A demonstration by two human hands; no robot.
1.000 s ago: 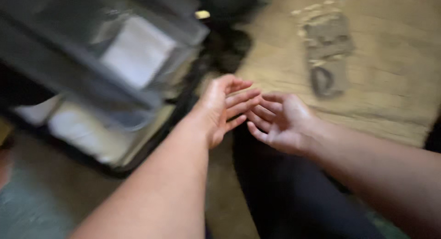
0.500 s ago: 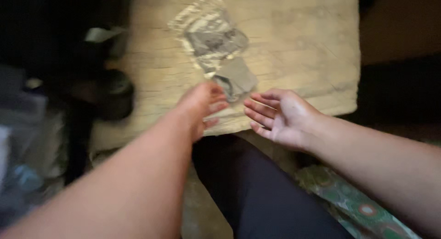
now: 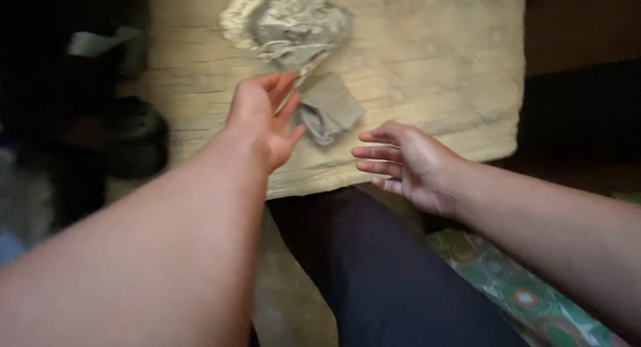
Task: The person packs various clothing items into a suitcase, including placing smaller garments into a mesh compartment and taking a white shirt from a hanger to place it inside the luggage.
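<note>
My left hand (image 3: 262,118) is open, fingers apart, held over a pale wooden board (image 3: 427,67). Its fingertips are close to a small folded grey piece (image 3: 328,109) lying on the board, without gripping it. Beyond that lies a crumpled grey-silver wrapper or cloth (image 3: 286,20) near the board's far edge. My right hand (image 3: 404,163) is open too, palm turned left, hovering over the board's near edge just right of the folded piece. Neither hand holds anything.
My leg in dark trousers (image 3: 394,273) runs below the board. A green patterned cloth (image 3: 521,293) lies at lower right. Dark blurred objects (image 3: 127,130) sit on the floor to the left. The area right of the board is dark.
The view has swung from a grey bin or case at left to the wooden board. Both hands have drawn apart and moved toward the grey pieces, the left one reaching farther.
</note>
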